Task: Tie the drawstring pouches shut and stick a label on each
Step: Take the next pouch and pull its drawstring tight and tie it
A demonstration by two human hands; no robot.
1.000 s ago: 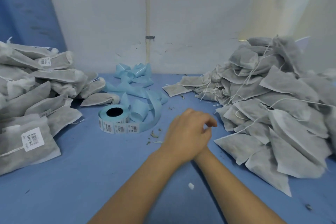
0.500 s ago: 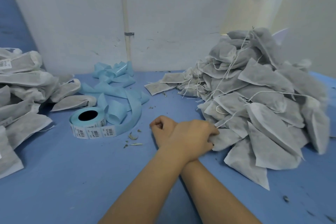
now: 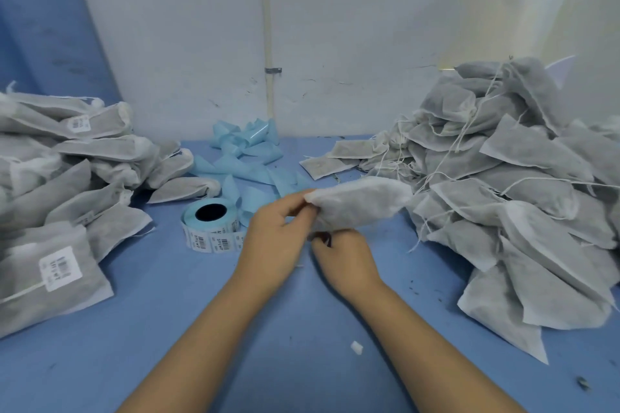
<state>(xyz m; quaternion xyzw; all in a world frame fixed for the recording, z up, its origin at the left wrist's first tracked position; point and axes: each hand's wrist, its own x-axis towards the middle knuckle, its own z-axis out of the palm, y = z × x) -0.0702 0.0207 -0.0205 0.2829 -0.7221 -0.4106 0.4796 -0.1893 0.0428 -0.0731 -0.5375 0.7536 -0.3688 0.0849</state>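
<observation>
A fresh pouch (image 3: 357,203) has come off the untied heap (image 3: 510,198) and now hangs above the surface (image 3: 167,329). Left hand (image 3: 273,240) pinches its mouth; right hand (image 3: 345,256) is curled beneath, contents unclear. Tying comes next, label roll (image 3: 211,223) near.

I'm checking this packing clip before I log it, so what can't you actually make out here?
Head view only:
- Pouch in the hands: blurred by motion, so its string and whether it is tied can't be told.
- Right hand: its fingers are tucked under the pouch.
- Label roll: print too small to read.
- Left pile and right pile: cut off by the frame edges.
</observation>
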